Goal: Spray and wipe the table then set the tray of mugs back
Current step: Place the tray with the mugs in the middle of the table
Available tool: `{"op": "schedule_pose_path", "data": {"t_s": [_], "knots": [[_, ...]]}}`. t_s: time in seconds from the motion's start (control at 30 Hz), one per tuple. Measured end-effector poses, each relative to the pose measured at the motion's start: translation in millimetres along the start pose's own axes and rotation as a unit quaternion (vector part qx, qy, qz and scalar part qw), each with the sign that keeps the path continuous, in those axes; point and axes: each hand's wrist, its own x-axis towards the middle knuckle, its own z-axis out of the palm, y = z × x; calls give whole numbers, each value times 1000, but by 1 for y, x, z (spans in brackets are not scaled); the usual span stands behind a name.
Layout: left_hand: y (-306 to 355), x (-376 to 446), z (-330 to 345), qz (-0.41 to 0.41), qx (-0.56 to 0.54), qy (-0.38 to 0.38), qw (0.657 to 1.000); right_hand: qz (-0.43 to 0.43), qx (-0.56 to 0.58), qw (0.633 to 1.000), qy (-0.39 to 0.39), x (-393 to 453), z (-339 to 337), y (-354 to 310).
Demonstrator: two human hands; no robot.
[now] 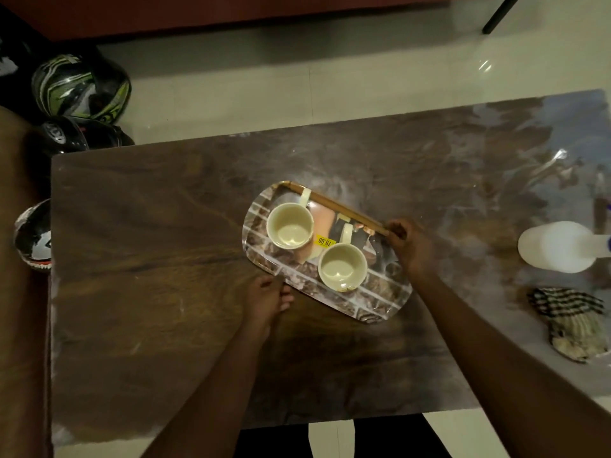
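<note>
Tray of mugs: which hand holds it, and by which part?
Both hands hold the tray: right hand grips the far wooden rail at its right end; left hand takes the near rim.

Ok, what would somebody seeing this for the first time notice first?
Probably the patterned tray mid-table with two empty cream mugs, the left hand and right hand at its opposite edges. Next, the white spray bottle and checked cloth at the table's right end.

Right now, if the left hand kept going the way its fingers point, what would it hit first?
The left hand already touches the tray at its near rim; beyond that, probably the nearer mug.
</note>
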Motion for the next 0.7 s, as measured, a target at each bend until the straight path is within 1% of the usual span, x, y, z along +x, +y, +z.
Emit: {"op": "schedule_pose_path", "data": {"t_s": [0.07, 0.1, 0.17, 0.23, 0.3, 0.33, 0.37, 0.43, 0.57, 0.63, 0.7], "knots": [[19, 15, -21, 62, 20, 59, 996, 21, -2, 998, 59, -31, -9, 24], [30, 25, -32, 93, 48, 79, 991, 38, 9, 996, 83, -45, -11, 39], [54, 44, -50, 149, 122, 99, 976, 104, 29, 988, 107, -71, -9, 61], [73, 66, -60, 183, 189, 99, 960, 161, 84, 980, 85, -91, -2, 63], [84, 82, -61, 198, 240, 92, 946, 171, 142, 974, 51, -100, 8, 61], [85, 85, -61, 200, 256, 93, 941, 173, 158, 971, 49, -101, 11, 62], [85, 81, -60, 199, 258, 91, 941, 174, 167, 969, 49, -100, 11, 63], [73, 69, -59, 182, 236, 73, 952, 163, 176, 969, 52, -93, 8, 66], [36, 36, -49, 135, 136, 38, 981, 149, 163, 975, 29, -61, -4, 61], [35, 30, -44, 126, 81, 40, 988, 144, 162, 976, 13, -40, -7, 64], [39, 31, -42, 122, 68, 51, 989, 141, 156, 978, -1, -26, -9, 71]]}}
